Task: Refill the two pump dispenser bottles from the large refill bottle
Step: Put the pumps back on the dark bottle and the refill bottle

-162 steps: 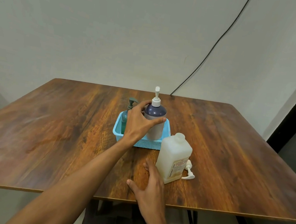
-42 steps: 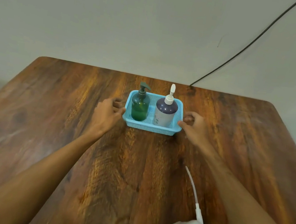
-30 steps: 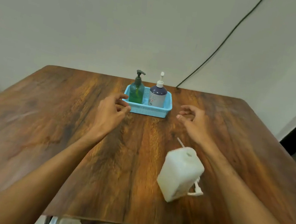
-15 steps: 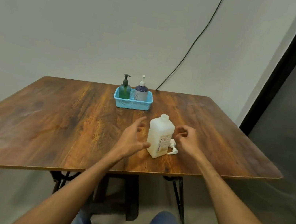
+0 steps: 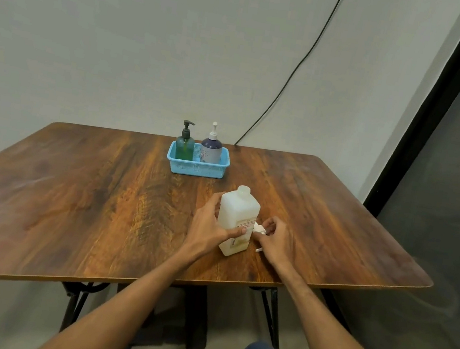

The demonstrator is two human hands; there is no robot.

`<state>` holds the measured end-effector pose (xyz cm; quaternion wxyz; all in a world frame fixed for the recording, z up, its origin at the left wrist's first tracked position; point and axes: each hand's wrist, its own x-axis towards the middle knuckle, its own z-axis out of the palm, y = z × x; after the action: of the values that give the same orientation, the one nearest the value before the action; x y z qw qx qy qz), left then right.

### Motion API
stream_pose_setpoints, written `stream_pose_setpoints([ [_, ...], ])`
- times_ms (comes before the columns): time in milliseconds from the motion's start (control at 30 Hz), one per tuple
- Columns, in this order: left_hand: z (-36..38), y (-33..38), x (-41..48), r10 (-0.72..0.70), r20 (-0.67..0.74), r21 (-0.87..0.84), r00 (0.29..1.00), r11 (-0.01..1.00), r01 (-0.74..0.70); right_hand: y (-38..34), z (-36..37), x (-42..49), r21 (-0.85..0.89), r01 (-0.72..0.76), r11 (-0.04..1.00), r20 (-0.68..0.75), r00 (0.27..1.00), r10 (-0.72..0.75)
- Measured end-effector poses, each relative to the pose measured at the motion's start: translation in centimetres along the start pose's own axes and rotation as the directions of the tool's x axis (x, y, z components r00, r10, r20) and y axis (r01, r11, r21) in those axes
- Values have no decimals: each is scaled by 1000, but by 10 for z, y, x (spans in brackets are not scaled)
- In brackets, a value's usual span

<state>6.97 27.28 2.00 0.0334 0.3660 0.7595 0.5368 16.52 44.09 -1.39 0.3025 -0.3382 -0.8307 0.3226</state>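
White plastic pump head [image 5: 259,230] at the bottle's three o'clock is mostly hidden under the right hand [image 5: 276,241], whose fingers curl round it. The large translucent-white refill bottle [image 5: 238,217] stands uncapped and upright toward the wooden counter's [image 5: 99,199] six o'clock edge. The left hand [image 5: 209,226], open and short of it a moment ago, now grips its side. At twelve o'clock, the green pump bottle [image 5: 184,146] and purple pump bottle [image 5: 211,150] sit in a blue plastic basket [image 5: 196,168].

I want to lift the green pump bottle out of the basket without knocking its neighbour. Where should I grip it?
Probably around the green pump bottle at its shoulder, above the basket rim, from above and the left: the purple bottle stands close on its right and the basket wall covers its lower body.
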Motion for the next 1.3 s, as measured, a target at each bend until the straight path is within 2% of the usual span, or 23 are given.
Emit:
stream_pose_setpoints([
  [133, -17, -10, 5, -25, -65, 7, 998, 1000, 25, -14, -10, 2, 77, -9, 997, -48, 999, 13],
  [300, -43, -19, 15, -60, -126, 17, 990, 998, 63, -56, -34, 10, 287, 107, 952, -65, 994, -92],
  [467, -68, -29, 28, -78, -188, 37, 979, 996, 86, -113, -66, 17, 385, 207, 899, -111, 978, -178],
  [767, -88, -41, 45, -104, -204, 29, 974, 993, 112, -175, -86, 24, 309, 394, 866, -135, 919, -370],
  [1033, -93, -48, 50, -98, -205, 17, 974, 994, 104, -196, -84, 31, 253, 456, 853, -143, 890, -434],
  [1300, -89, -52, 54, -68, -208, 16, 976, 997, 73, -208, -71, 40, 198, 448, 872, -4, 890, -457],
])
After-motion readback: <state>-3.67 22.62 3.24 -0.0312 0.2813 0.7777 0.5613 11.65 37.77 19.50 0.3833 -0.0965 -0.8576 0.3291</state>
